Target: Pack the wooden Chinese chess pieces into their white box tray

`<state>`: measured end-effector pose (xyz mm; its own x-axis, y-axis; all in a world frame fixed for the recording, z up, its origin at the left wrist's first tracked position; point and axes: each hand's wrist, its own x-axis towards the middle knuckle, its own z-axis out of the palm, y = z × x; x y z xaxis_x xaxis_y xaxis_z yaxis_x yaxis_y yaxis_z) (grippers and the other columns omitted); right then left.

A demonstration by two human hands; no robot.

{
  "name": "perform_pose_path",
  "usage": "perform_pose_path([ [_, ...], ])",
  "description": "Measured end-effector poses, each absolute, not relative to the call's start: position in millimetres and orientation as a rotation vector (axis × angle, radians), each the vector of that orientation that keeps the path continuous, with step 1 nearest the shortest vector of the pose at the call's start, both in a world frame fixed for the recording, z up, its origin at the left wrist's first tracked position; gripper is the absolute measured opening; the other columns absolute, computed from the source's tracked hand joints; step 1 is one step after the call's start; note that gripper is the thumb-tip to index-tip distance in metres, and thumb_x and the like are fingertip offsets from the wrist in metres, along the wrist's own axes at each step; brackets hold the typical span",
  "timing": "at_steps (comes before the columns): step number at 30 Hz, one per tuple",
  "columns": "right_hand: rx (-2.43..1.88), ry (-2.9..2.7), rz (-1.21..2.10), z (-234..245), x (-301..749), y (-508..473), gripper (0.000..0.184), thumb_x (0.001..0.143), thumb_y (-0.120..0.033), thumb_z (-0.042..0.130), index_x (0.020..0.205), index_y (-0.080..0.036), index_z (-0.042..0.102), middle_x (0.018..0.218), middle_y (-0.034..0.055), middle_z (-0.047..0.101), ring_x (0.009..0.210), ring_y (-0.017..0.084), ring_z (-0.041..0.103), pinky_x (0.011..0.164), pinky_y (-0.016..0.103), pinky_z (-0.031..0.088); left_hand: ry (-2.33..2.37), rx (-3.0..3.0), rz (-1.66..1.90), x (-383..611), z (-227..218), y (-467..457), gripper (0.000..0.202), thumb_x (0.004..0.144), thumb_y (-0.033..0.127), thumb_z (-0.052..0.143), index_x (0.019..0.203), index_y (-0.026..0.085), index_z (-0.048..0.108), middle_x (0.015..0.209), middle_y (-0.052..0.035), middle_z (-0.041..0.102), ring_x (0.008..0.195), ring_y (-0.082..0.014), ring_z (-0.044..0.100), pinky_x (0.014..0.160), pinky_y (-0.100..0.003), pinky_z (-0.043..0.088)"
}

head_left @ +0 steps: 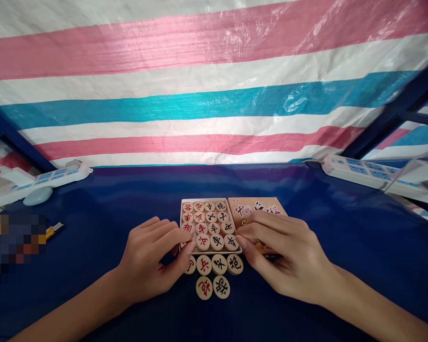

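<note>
A shallow white box [204,200] holds rows of round wooden Chinese chess pieces with red and black characters. My left hand [160,254] is at its lower left corner, thumb and index finger closed together and covering part of the left column. At the right wall, my right hand [285,251] has its thumb and fingertips pinched on the box edge. Several loose pieces lie in front of the box, among them a red piece [204,288] and a black piece [221,287]. The printed lid [240,204] lies beside the box, partly beneath my right hand.
A white power strip [66,175] and a pale rounded object [38,195] are at the left. Another power strip [364,173] stands at the right. A yellow and black cutter-like object [54,231] lies on the blue table [128,190]. Striped sheeting [185,104] hangs behind.
</note>
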<state>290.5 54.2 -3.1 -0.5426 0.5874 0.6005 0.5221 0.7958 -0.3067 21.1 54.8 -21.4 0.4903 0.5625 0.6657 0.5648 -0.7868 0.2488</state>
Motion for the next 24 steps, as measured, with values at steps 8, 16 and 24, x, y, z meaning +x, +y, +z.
perform_pose_path([
  [8, -0.656, -2.574, -0.107, -1.0, 291.8, 55.0, 0.025, 0.090, -0.031, 0.058, 0.067, -0.023, 0.052, 0.059, -0.0027, 0.051, 0.056, 0.014, 0.047, 0.053, 0.033, 0.035, -0.642, -2.614, -0.849, 11.6, -24.5, 55.0, 0.027, 0.083, 0.033, 0.067, 0.065, 0.021, 0.050, 0.052, 0.0031, 0.048, 0.047, -0.0130, 0.041, 0.048, -0.034, 0.025],
  [16, -0.515, -2.618, -0.461, -5.9, 294.2, 59.0, 0.035, 0.090, -0.043, 0.061, 0.064, -0.022, 0.053, 0.057, -0.0019, 0.053, 0.054, 0.015, 0.047, 0.049, 0.034, 0.035, -0.665, -2.650, -0.752, -2.6, -31.1, 55.6, 0.030, 0.081, 0.046, 0.074, 0.075, 0.021, 0.058, 0.053, 0.0037, 0.049, 0.046, -0.0125, 0.044, 0.046, -0.034, 0.031],
  [24, -0.518, -2.641, -0.420, -8.5, 292.9, 58.5, 0.030, 0.089, -0.042, 0.064, 0.069, -0.020, 0.059, 0.057, -0.0017, 0.053, 0.055, 0.015, 0.047, 0.049, 0.035, 0.034, -0.648, -2.659, -0.755, -1.4, -30.2, 55.6, 0.026, 0.085, 0.046, 0.072, 0.083, 0.022, 0.063, 0.053, 0.0044, 0.051, 0.046, -0.0103, 0.048, 0.047, -0.029, 0.036],
])
